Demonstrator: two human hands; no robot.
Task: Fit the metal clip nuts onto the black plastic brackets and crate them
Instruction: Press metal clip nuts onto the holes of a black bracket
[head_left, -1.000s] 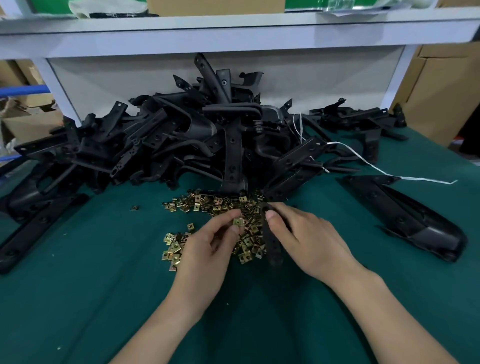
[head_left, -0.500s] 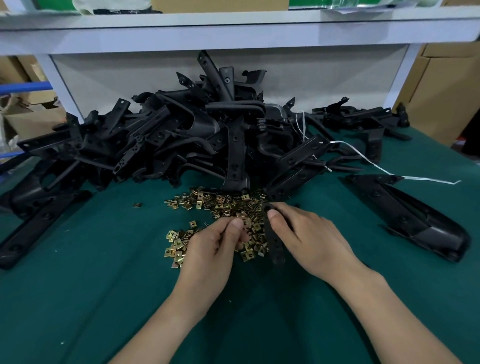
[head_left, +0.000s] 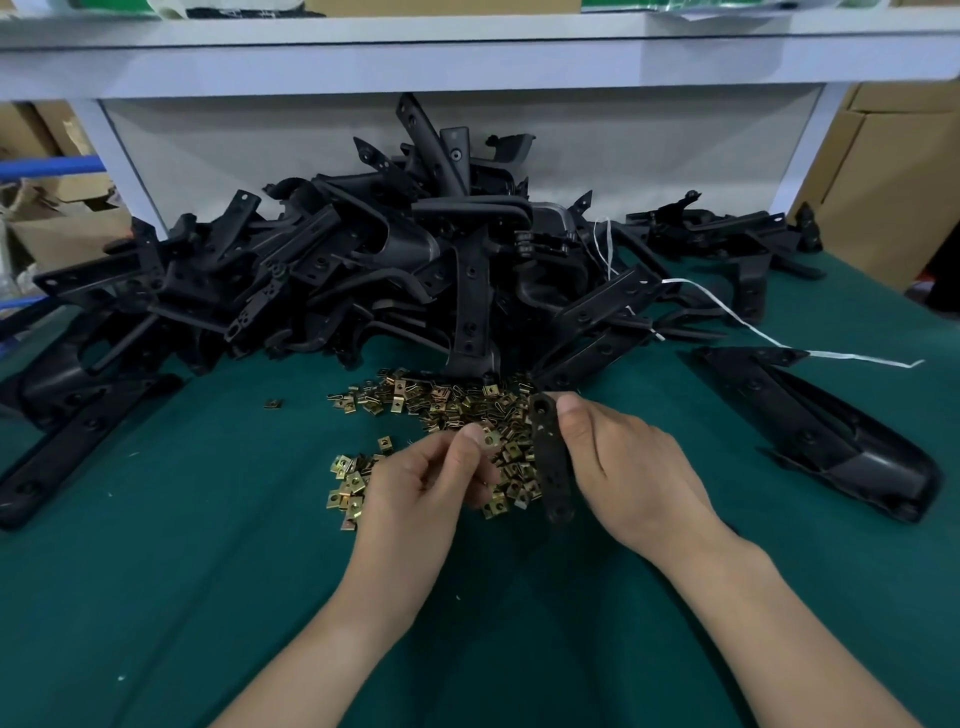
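Observation:
A heap of black plastic brackets (head_left: 395, 275) fills the back of the green table (head_left: 171, 597). In front of it lies a scatter of several brass-coloured clip nuts (head_left: 415, 400). My right hand (head_left: 628, 473) grips a narrow black bracket strip (head_left: 550, 462), thumb on its upper end; the strip stands lengthwise over the nuts. My left hand (head_left: 421, 493) pinches one clip nut (head_left: 488, 440) between thumb and forefinger, just left of the strip. The other fingers of that hand are curled.
A large black moulded bracket (head_left: 831, 431) lies at the right. A long flat one (head_left: 78, 447) lies at the left edge. A white string (head_left: 753, 332) trails across the right side. A single nut (head_left: 274, 402) sits apart. Grey shelving stands behind; cardboard boxes (head_left: 893, 171) flank it.
My left hand has lifted a clip nut from the pile and brought it closer to the strip. My right hand has raised the strip slightly and shows more of its length.

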